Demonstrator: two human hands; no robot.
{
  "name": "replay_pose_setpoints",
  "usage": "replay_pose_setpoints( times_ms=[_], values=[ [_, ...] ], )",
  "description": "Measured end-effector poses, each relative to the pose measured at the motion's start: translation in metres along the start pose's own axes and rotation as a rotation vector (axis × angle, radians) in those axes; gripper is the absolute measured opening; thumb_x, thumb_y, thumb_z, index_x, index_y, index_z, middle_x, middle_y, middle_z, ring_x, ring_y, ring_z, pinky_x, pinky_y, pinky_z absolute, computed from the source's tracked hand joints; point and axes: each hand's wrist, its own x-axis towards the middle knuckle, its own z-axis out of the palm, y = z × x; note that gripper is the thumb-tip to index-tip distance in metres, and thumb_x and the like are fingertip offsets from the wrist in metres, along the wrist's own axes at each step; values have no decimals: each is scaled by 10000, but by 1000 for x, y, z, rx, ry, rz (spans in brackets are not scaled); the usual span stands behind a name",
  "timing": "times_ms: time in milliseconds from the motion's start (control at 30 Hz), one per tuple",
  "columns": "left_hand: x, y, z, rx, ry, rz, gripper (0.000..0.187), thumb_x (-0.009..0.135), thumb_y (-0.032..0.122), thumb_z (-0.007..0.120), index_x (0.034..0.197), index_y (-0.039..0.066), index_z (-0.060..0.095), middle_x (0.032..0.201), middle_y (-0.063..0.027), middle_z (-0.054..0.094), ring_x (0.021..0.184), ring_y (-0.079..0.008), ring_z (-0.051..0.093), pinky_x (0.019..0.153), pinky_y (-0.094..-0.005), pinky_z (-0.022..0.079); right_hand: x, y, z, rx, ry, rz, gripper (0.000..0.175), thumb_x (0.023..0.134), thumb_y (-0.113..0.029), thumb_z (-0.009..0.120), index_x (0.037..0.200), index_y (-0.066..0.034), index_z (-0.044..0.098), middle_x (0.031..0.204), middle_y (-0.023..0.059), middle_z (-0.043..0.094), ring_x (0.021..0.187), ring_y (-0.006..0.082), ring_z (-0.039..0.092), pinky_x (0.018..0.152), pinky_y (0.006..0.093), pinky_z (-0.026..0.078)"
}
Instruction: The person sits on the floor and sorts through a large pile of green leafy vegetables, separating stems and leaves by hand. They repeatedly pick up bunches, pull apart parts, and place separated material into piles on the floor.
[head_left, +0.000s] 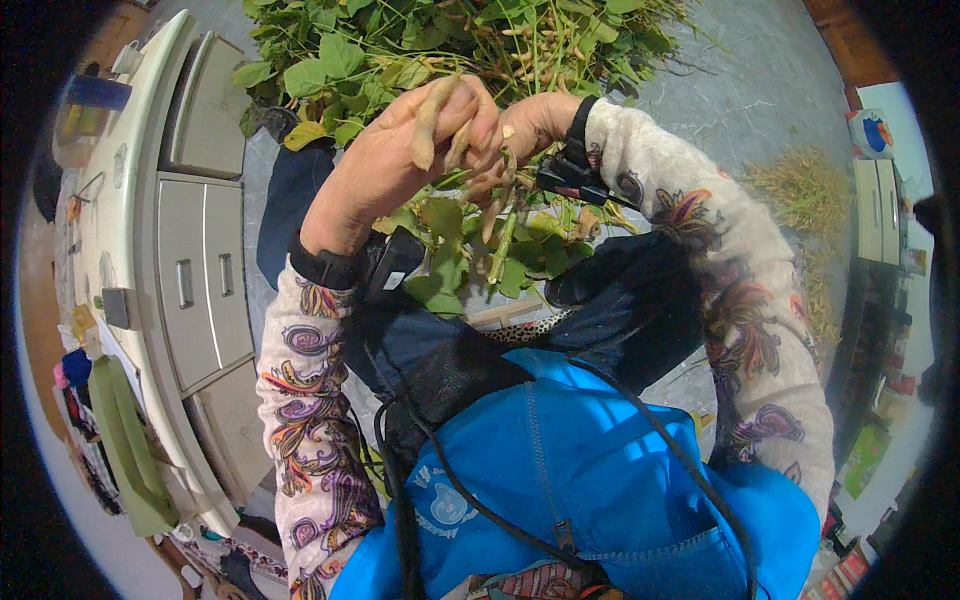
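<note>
My left hand (420, 135) is closed around several tan bean pods (427, 124), which poke out between its fingers. Beside it and touching it, my right hand (532, 124) grips a bean plant stalk; the fingers partly hide one another. More pods hang from this stalk below the hands, and its thick green cut end (502, 251) points toward my body. Green and yellowing leaves (450, 232) spread around the stalk, above the floor between my legs.
A large heap of leafy bean plants (337, 64) with pods lies on the grey floor just beyond my hands. To the right on the floor is a pile of loose pods (802, 187). A white cabinet (202, 277) with a cluttered top stands at the left.
</note>
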Motion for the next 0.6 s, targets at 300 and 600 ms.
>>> replay_pose_setpoints(
  times_ms=[300, 600],
  values=[
    [0, 17, 6, -498, -242, -115, 109, 808, 97, 380, 793, 20, 456, 750, -29, 452, 688, -105, 430, 720, -240, 398, 0, -4, 3, -13, 47, -90, 356, 641, -71, 695, 971, -26, 571, 916, 63, 583, 869, 169, 537, 776, 298, 452],
    [-13, 16, 15, -501, -225, -182, 290, 883, 289, 413, 747, 41, 480, 686, -4, 473, 619, -82, 439, 579, -200, 368, 15, -10, -5, -220, 461, 12, 274, 709, -209, 604, 885, 0, 578, 842, 66, 602, 758, 174, 552, 673, 314, 456]
  ],
)
